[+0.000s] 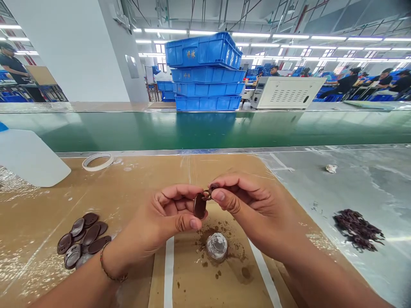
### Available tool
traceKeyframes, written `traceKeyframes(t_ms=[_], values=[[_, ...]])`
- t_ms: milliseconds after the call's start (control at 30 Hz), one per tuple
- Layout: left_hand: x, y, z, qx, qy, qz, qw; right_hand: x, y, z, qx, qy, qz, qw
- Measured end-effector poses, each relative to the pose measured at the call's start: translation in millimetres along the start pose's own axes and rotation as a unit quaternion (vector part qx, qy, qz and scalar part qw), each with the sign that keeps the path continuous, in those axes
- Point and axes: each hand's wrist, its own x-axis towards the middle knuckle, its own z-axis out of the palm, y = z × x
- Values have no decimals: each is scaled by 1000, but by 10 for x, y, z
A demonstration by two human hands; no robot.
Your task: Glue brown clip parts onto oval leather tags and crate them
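Observation:
My left hand [175, 209] pinches a dark brown oval piece [199, 206] between thumb and fingers, above the middle of the brown table covering. A small dark looped part [212, 189] is held between the thumb and forefinger of my right hand [240, 196]; it meets the top of the oval piece. Below both hands a small round pot [216, 246] stands among brown spots. Several brown oval pieces [90, 234] lie heaped at the left. On the grey surface at the right is a pile of dark looped parts [358, 229].
A white jug [30, 158] and a tape roll [98, 162] are at the left. Beyond the table runs a green belt [144, 130]. Stacked blue crates [207, 77] and a beige metal box [287, 93] stand behind it. People sit far back at the right.

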Motion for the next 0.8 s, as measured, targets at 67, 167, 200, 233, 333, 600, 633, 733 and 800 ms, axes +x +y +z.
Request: traceKeyframes(t_ms=[67,167,200,233,333,600,633,733,800], values=[[4,-4,2,2,-3,-1,1000,2,0,3,0,-1,3,1000],[5,3,11,-2,-1,-3,1000,7,-7,6,2,2,5,1000],[2,7,15,-4,1,-4,1000,9,-9,7,1,3,7,1000],[-1,12,18,-5,4,-4,1000,10,-11,7,-1,4,10,1000],[-10,20,23,-8,8,-10,1000,10,-11,6,-8,1,20,1000],[-14,16,-6,3,-8,-12,1000,0,-15,-1,-5,12,16,1000],[-18,22,-3,7,-4,-14,1000,1,-15,0,-4,22,19,1000],[-26,35,20,10,13,-27,999,2,-13,7,11,47,25,999],[-24,26,37,1,24,-37,999,2,-14,15,35,57,30,997]])
